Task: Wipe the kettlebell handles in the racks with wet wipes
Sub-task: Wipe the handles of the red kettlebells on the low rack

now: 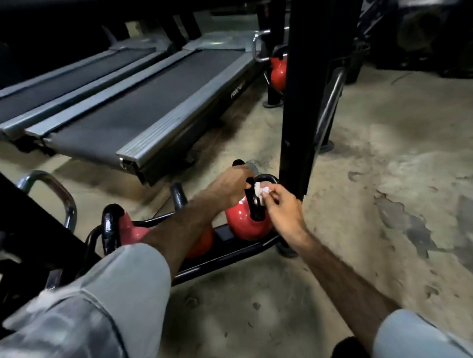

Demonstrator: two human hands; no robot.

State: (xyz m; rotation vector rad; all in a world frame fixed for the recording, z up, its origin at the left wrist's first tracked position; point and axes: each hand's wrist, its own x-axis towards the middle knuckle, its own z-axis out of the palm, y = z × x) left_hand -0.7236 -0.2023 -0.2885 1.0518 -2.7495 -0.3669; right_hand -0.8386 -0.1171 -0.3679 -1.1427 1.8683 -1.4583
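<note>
A red kettlebell [246,222] with a black handle [254,202] sits at the right end of the low black rack [234,257]. My right hand [283,209] pinches a small white wet wipe [261,191] against the inside of that handle. My left hand [230,187] grips the handle's far side from the left. My left forearm crosses over a second red kettlebell [202,243], and a third [130,226] with a black handle [109,225] stands at the rack's left end.
A black upright post [299,92] rises just right of my hands. Two treadmills [155,100] lie behind the rack. Another red kettlebell [278,71] sits on a far stand. Chrome rails [61,192] curve at the left. Stained concrete floor [397,196] spreads to the right.
</note>
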